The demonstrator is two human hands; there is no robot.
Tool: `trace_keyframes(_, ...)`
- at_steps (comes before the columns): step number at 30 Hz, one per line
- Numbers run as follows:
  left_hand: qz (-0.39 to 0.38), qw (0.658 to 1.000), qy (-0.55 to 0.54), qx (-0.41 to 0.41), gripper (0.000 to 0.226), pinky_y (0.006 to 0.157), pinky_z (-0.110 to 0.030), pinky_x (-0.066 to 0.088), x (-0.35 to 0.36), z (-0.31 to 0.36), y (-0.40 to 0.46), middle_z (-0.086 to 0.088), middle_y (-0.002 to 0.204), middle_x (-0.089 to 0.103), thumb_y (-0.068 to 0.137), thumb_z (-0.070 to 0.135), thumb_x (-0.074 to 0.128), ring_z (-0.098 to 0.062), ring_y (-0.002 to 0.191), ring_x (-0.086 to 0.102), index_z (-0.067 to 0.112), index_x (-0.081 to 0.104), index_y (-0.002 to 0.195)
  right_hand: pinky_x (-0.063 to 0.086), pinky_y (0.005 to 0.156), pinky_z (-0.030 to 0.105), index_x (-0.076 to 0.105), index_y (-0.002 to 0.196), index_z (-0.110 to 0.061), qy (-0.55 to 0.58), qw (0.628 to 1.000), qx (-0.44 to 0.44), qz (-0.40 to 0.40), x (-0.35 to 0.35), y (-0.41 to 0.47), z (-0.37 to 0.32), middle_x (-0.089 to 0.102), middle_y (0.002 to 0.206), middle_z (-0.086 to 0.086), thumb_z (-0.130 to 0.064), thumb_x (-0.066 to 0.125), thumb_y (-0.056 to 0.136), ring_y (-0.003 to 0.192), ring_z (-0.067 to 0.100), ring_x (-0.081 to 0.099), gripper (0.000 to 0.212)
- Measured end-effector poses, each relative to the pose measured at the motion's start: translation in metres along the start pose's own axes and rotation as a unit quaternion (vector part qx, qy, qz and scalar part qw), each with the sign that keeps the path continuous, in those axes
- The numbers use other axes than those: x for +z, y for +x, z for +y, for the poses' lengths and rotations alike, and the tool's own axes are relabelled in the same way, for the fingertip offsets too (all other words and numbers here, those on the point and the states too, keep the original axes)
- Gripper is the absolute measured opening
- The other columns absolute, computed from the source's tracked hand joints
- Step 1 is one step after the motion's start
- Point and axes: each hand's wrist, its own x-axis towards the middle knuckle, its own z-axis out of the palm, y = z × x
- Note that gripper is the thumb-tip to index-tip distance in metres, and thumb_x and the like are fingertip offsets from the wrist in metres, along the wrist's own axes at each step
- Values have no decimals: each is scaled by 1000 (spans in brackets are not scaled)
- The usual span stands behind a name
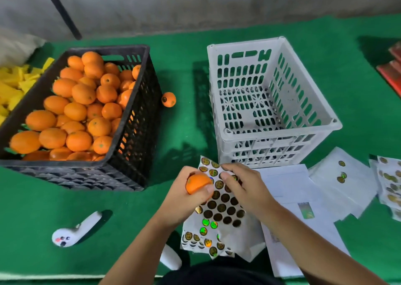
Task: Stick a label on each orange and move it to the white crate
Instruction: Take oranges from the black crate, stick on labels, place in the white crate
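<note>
Nearest the camera, a sheet of round labels [219, 206] lies on the green counter [65, 206], overlapping other label sheets and white backing papers [288, 189] that extend to the right. Above this sheet, the left hand [186, 198] grips one orange [198, 184], fingers and thumb curled round it. The right hand [240, 185] rests on the upper part of the label sheet with fingers bent, fingertips at the labels just beside the orange; whether a label is pinched between them cannot be determined.

Directly behind the hands stands the white crate [275, 130], containing no fruit. To the left, well apart from it, a black crate [134, 120] is filled with oranges. One loose orange [168, 99] bearing a dark round label sits on the counter just beside the black crate's right wall. A white handheld device [76, 230] lies on the counter at lower left. Yellow pieces [13, 85] lie at the far left edge.
</note>
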Motion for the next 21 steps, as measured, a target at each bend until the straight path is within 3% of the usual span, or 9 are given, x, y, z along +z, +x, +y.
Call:
trace_keyframes(2, 3, 1000, -1, 27, 39, 84, -46, 56, 4, 3, -2, 0, 106, 64, 77, 45, 78, -20, 96, 65, 32, 58, 109, 54, 93, 25, 72, 128, -23, 65, 998, 7, -4, -15, -1, -9, 73, 112, -19, -31, 65, 103, 105, 0, 68, 27)
trace_keyframes(4, 4, 999, -29, 42, 49, 76, -41, 56, 7, 6, -5, -5, 107, 60, 78, 41, 79, -17, 89, 62, 29, 52, 116, 52, 81, 19, 72, 123, -29, 115, 993, 20, -14, -27, -2, -16, 71, 98, -19, -27, 69, 101, 92, 1, 67, 23)
trace_keyframes(8, 2, 996, -51, 71, 65, 65, -30, 57, 3, 14, -8, 2, 111, 63, 78, 36, 82, -16, 85, 65, 29, 44, 131, 52, 75, 24, 78, 107, -33, 217, 973, 59, -58, -47, 3, -28, 72, 86, 1, -17, 73, 98, 78, 9, 64, 18)
trace_keyframes(11, -14, 992, -78, 94, 70, 71, -33, 61, 0, 26, -9, 2, 120, 67, 80, 31, 83, -23, 98, 72, 31, 44, 138, 59, 92, 42, 81, 111, -30, 253, 959, 85, -96, -59, 4, -31, 80, 102, 1, -20, 68, 101, 98, 22, 75, 19)
trace_keyframes(14, -34, 990, -72, 116, 72, 82, -30, 59, 1, 36, -12, 3, 124, 68, 83, 25, 83, -23, 107, 72, 30, 41, 141, 59, 89, 51, 82, 108, -22, 175, 978, 53, -103, -69, 5, -32, 79, 95, 4, -28, 62, 104, 93, 30, 74, 21)
trace_keyframes(16, -34, 991, -68, 111, 75, 82, -29, 59, 1, 40, -14, 5, 122, 67, 82, 25, 83, -21, 105, 72, 32, 40, 142, 57, 79, 46, 79, 101, -16, 36, 991, -61, -115, -75, 5, -34, 72, 85, 3, -36, 59, 104, 82, 24, 68, 30)
trace_keyframes(18, -35, 991, -64, 111, 75, 80, -28, 58, 1, 44, -16, 7, 121, 67, 81, 27, 83, -17, 101, 71, 33, 40, 142, 54, 76, 38, 76, 96, -16, -62, 978, -157, -121, -80, 6, -34, 65, 84, -6, -38, 59, 106, 81, 12, 63, 30)
trace_keyframes(21, -40, 990, -70, 115, 72, 81, -28, 57, -1, 49, -18, 7, 121, 67, 80, 28, 83, -17, 102, 70, 33, 42, 140, 48, 69, 31, 62, 77, -10, -21, 979, -130, -158, -85, 7, -32, 55, 74, 0, -42, 49, 104, 70, 13, 55, 44)
